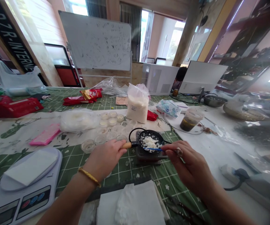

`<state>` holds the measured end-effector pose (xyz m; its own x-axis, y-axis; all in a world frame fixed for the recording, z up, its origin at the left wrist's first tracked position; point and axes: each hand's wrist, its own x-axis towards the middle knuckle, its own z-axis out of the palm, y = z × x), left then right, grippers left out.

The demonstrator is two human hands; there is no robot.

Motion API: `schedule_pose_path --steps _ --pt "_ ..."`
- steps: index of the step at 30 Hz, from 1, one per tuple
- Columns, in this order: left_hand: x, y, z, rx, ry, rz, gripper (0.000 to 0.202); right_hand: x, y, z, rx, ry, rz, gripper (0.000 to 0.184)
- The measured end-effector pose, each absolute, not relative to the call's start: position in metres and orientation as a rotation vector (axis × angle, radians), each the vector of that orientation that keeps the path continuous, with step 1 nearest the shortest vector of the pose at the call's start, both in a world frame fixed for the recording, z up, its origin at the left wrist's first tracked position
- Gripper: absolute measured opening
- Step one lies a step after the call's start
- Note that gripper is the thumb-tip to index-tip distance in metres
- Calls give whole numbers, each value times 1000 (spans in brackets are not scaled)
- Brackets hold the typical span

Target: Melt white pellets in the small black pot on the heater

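My left hand [110, 156], with a gold bangle at the wrist, is closed around the wooden handle [127, 145] of a small black frying pan [162, 137]. The pan rests on a small dark electric hot plate [146, 157]. White crumbly lumps [150, 142] lie in the pan, with bits stuck around its inner wall. From the right, my right hand [184, 159] pinches a thin blue stirring stick [157, 149], whose far end reaches into the lumps. The exact shape of its tip is hidden among them.
Small clear cups [112, 122] stand behind my left hand, near a bag of white granules [137, 109]. A kitchen scale [57, 162] sits at left, white paper [146, 203] in front. On the right are a plastic cup of dark liquid [188, 122] and a power strip [228, 172].
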<state>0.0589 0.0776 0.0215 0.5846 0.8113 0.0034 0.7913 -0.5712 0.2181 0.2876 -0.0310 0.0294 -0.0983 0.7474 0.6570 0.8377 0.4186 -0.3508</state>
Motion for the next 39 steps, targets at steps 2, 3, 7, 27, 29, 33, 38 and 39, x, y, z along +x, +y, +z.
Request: schedule_pose_path --steps 2,3,7,27,29,33,38,39 --pt "59 77 22 2620 1352 146 33 290 -33 28 -1407 -1837 -136 15" --pt "59 76 22 2621 1356 144 34 292 -34 28 -1423 -1796 -144 15" --pt "59 76 23 2623 1391 176 38 299 -37 23 -1457 -1674 -134 14" --pt "57 79 20 2618 1350 199 32 297 -48 9 -1491 -1302 69 16" --pt "57 79 19 2610 1342 220 34 296 -49 10 -1508 -1245 52 16" --pt "55 79 19 2605 1353 292 38 296 -48 11 -1530 -1282 36 19" --pt "55 79 19 2608 1354 298 38 303 -44 12 -1660 -1226 -56 24" --pt "55 79 20 2612 1353 285 37 305 -43 13 -1665 -1211 -69 24"
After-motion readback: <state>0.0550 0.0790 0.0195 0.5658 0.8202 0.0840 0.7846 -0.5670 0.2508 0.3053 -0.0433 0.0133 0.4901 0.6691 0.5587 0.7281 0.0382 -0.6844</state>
